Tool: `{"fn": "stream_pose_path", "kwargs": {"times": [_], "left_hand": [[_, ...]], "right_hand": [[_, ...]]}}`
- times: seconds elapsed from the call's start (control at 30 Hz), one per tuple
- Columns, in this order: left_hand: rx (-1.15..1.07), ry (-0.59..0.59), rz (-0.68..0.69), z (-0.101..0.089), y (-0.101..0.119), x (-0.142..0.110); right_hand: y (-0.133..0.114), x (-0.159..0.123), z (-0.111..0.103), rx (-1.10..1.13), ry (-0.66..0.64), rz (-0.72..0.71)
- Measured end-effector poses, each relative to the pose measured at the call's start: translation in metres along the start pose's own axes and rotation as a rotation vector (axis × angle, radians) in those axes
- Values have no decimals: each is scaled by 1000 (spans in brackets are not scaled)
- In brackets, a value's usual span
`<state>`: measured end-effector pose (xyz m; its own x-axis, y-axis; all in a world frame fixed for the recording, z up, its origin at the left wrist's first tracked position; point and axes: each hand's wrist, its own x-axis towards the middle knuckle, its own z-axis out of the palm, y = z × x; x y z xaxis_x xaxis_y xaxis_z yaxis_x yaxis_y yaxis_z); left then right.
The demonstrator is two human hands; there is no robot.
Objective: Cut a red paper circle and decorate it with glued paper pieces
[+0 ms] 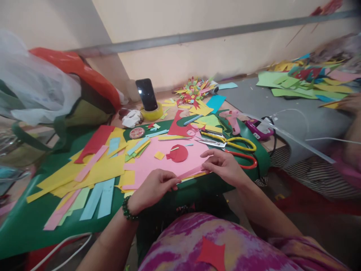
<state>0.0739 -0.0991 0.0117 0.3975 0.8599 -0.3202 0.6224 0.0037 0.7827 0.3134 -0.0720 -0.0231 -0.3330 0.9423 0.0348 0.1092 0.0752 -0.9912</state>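
Observation:
Between my two hands stretches a narrow pink paper strip. Its left end is pinched in the fingers of my left hand, which wears a dark green bead bracelet. Thumb and fingers of my right hand close on the other end. Beneath the strip lies a pink paper sheet on the green surface. On that sheet rest a round red paper piece with a small tab and a small yellow square. Yellow-handled scissors and an orange-red handle lie beside my right hand.
Yellow paper and blue strips spread at left. A phone leans by a yellow tape roll. A pink glue gun lies behind the scissors. Bags stand far left; another person's hand is at right.

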Motion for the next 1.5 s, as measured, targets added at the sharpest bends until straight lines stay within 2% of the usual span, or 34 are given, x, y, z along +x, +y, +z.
{"fn": "stream_pose_path", "kwargs": {"times": [0.1, 0.23, 0.37, 0.47, 0.53, 0.57, 0.63, 0.7, 0.73, 0.8, 0.9, 0.97, 1.07, 1.17, 1.27, 1.3, 1.4, 1.5], "left_hand": [[-84, -88, -65, -8, -2, -4], [-21, -64, -130, -30, -9, -13], [104, 29, -166, -56, -23, -23], [313, 111, -216, -69, -36, -31], [514, 220, -293, -72, -44, -38], [619, 317, -326, -71, -47, -41], [797, 550, -335, -64, -49, -46], [893, 728, -218, -50, -48, -46], [906, 765, -121, -41, -46, -43], [872, 758, 110, -18, -41, -33], [841, 617, 358, 19, -37, -13], [879, 534, 395, 39, -40, -1], [922, 452, 390, 58, -48, 9], [949, 444, 359, 66, -52, 11], [962, 447, 326, 68, -50, 10], [965, 442, 317, 68, -49, 10], [971, 413, 296, 68, -45, 9], [970, 392, 276, 70, -40, 9]], "right_hand": [[1, 1, -1, 37, 17, 38], [5, 6, -8, 21, 120, 64], [17, 12, -12, -142, 199, 25], [27, 16, -9, -359, 240, -43], [30, 16, -7, -488, 237, -92], [30, 15, -6, -542, 225, -119], [26, 12, -6, -641, 213, -186], [21, 7, -10, -720, 231, -263], [18, 5, -15, -751, 262, -297], [15, -1, -28, -803, 356, -344], [15, -11, -57, -908, 527, -344], [15, -17, -75, -968, 582, -328], [11, -24, -88, -1017, 548, -325], [4, -26, -70, -1021, 403, -395], [2, -20, -29, -1024, 115, -557], [3, -18, -14, -1048, 55, -599], [9, -11, 22, -1167, -72, -613], [15, -9, 38, -1268, -123, -569]]}}
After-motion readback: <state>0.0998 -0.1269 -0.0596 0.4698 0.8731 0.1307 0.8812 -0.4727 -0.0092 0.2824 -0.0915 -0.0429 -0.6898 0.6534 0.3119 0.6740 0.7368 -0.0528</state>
